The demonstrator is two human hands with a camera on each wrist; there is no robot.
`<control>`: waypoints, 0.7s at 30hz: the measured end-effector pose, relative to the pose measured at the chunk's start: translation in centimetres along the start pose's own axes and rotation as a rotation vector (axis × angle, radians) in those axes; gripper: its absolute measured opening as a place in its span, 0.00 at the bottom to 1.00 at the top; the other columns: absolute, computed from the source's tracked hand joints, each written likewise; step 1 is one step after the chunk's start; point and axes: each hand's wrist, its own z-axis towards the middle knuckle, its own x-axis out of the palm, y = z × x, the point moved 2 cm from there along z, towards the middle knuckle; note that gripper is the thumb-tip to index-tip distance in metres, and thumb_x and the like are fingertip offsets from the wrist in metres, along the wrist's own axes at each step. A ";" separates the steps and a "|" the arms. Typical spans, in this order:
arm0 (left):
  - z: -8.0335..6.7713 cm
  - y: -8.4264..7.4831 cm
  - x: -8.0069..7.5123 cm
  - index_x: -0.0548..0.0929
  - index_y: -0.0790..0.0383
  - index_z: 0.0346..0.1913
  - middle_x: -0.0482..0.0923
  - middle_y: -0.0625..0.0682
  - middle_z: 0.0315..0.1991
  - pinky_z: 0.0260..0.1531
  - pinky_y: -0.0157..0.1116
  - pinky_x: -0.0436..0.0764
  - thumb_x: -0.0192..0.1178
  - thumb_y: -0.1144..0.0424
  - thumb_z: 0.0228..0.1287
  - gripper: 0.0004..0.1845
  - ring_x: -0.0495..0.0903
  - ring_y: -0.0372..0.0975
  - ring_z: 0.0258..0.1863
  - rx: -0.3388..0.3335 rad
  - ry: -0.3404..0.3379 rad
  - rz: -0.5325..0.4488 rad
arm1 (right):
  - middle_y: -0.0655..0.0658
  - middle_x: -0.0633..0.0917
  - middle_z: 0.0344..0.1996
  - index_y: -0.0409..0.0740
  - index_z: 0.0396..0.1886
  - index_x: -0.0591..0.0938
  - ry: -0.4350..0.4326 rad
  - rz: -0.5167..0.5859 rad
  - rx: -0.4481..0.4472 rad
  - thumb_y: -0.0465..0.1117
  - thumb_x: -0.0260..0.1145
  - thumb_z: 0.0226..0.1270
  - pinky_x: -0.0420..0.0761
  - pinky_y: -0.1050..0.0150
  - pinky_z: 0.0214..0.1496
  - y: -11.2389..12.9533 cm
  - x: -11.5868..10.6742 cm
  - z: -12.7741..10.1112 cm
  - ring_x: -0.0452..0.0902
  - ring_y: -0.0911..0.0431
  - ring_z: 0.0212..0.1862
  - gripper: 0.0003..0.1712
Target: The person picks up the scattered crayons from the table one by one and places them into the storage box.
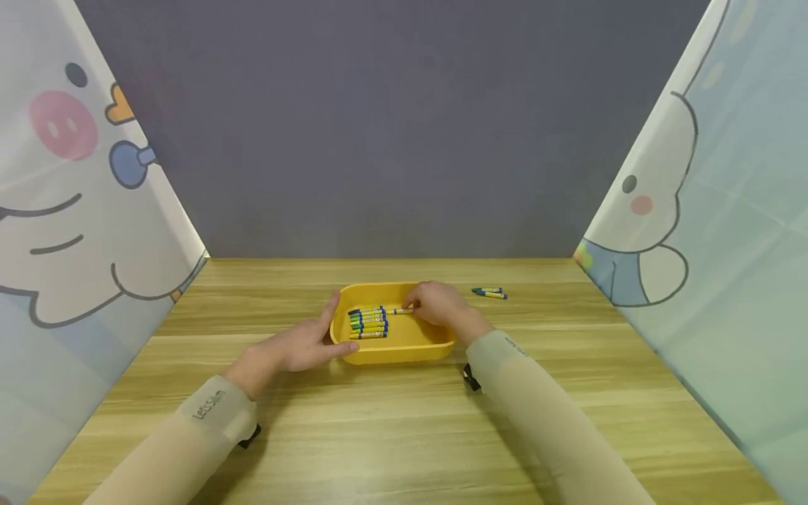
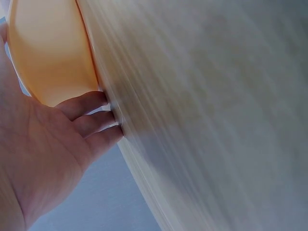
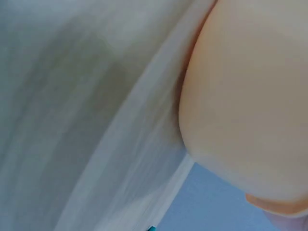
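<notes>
A yellow plastic tray [image 1: 398, 356] stands on the wooden table. Several crayons [image 1: 369, 324] with yellow and blue wrappers lie side by side in its left half, tips pointing left. My left hand [image 1: 309, 344] rests against the tray's left end, thumb across the front rim. In the left wrist view, straight fingers [image 2: 98, 122] touch the tabletop beside the tray's wall [image 2: 53, 53]. Inside the tray, my right hand [image 1: 435, 304] pinches one crayon [image 1: 400, 311] just right of the row. Only the tray's outer wall [image 3: 250, 96] shows in the right wrist view; that hand's fingers are hidden there.
Two more crayons [image 1: 491, 295] with dark tips lie on the table, right of the tray. Behind the wooden table [image 1: 353, 435] rises a dark grey panel [image 1: 391, 140]. Cartoon-printed panels [image 1: 726, 280] flank both sides.
</notes>
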 end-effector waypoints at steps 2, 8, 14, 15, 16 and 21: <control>0.0 0.0 0.0 0.21 0.54 0.89 0.76 0.73 0.73 0.72 0.60 0.77 0.53 0.21 0.73 0.68 0.83 0.51 0.62 0.006 0.000 -0.002 | 0.53 0.91 0.62 0.62 0.57 0.94 -0.010 -0.028 -0.006 0.37 0.68 0.81 0.88 0.51 0.57 0.0 0.1 0.0 0.88 0.51 0.60 0.17; 0.0 0.0 -0.2 0.19 0.52 0.88 0.76 0.71 0.73 0.71 0.59 0.77 0.53 0.21 0.74 0.67 0.83 0.50 0.61 0.010 0.000 -0.006 | 0.55 0.90 0.64 0.63 0.60 0.93 -0.026 -0.083 -0.010 0.40 0.67 0.83 0.87 0.48 0.64 -0.1 0.5 0.3 0.88 0.50 0.65 0.17; 0.0 0.0 -0.2 0.20 0.51 0.88 0.77 0.70 0.73 0.72 0.59 0.76 0.55 0.22 0.74 0.67 0.83 0.48 0.60 0.014 -0.001 -0.017 | 0.55 0.91 0.64 0.64 0.59 0.93 -0.032 -0.076 -0.006 0.40 0.68 0.83 0.86 0.48 0.67 -0.2 0.6 0.3 0.88 0.50 0.65 0.16; 0.0 0.0 -0.2 0.20 0.52 0.89 0.76 0.71 0.74 0.72 0.59 0.76 0.55 0.22 0.74 0.67 0.82 0.49 0.61 0.015 -0.001 -0.016 | 0.55 0.91 0.64 0.64 0.59 0.93 -0.031 -0.075 -0.005 0.40 0.68 0.83 0.86 0.48 0.67 -0.2 0.6 0.3 0.87 0.50 0.65 0.16; 0.1 0.0 -0.1 0.20 0.52 0.89 0.76 0.71 0.74 0.72 0.59 0.76 0.55 0.22 0.74 0.67 0.82 0.49 0.61 0.016 -0.002 -0.018 | 0.55 0.91 0.64 0.63 0.59 0.93 -0.030 -0.069 -0.006 0.40 0.68 0.83 0.86 0.48 0.68 -0.3 0.6 0.3 0.87 0.50 0.66 0.16; 0.2 0.2 0.0 0.21 0.52 0.89 0.74 0.71 0.76 0.74 0.60 0.75 0.55 0.22 0.74 0.67 0.82 0.50 0.64 0.015 -0.007 -0.017 | 0.54 0.91 0.63 0.61 0.60 0.93 -0.031 -0.044 -0.013 0.42 0.69 0.83 0.85 0.48 0.68 -0.4 0.8 0.3 0.87 0.50 0.65 0.15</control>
